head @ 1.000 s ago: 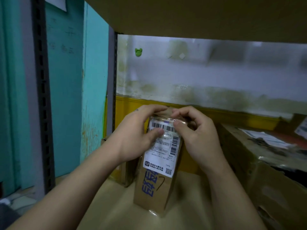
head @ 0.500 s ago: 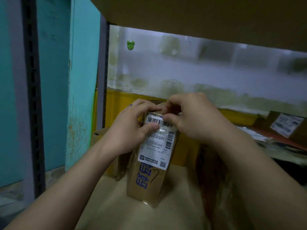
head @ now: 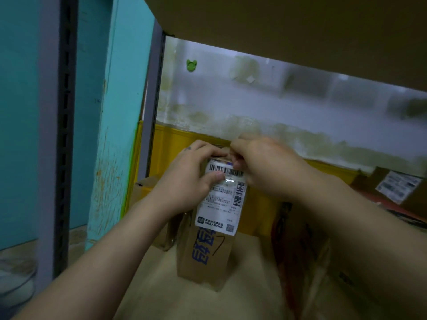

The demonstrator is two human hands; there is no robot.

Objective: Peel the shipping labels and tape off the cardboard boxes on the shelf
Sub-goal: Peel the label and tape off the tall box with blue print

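Note:
A narrow cardboard box [head: 203, 257] with blue print stands upright on the shelf board [head: 161, 296]. A white shipping label [head: 221, 204] with barcodes covers its upper front, under shiny clear tape. My left hand [head: 187, 181] grips the box's top left, thumb pressed on the label's barcode. My right hand [head: 265, 167] is at the box's top right corner, fingertips pinched at the tape or label edge there; what exactly they pinch is blurred.
A larger cardboard box [head: 307, 257] stands close on the right under my right forearm. Another labelled box [head: 397, 188] sits at the far right. A small box [head: 147, 190] lies behind left. A grey shelf post [head: 57, 158] rises left; the upper shelf [head: 300, 31] hangs overhead.
The view has drifted slightly left and my right hand has shifted up toward the box's top right corner. My left hand keeps its grip on the box.

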